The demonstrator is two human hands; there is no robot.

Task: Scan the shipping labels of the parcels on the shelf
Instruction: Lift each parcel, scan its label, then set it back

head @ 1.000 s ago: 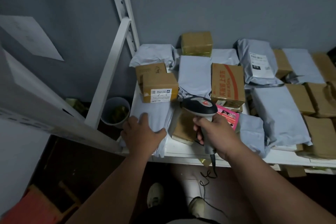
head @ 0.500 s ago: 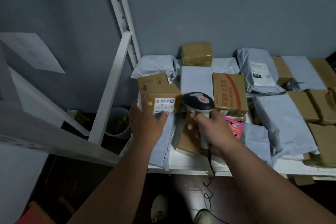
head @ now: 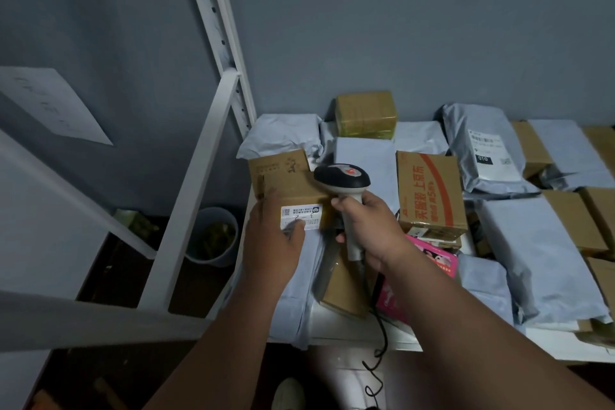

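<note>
1. the step in hand is judged to be the scanning of one small cardboard box point(head: 293, 189), which stands at the left end of the shelf point(head: 349, 333) upon grey mailer bags.
2. the box is steadied by the left hand point(head: 273, 243); its fingers are laid nearly straight against the front, and the white label point(head: 304, 216) is partly covered by them.
3. the scanner point(head: 342, 178) is gripped by its handle in the right hand point(head: 369, 229), the head just beside the box.
4. for the next move, it seems the label must be uncovered and the scanner head aimed at the barcode.
</note>
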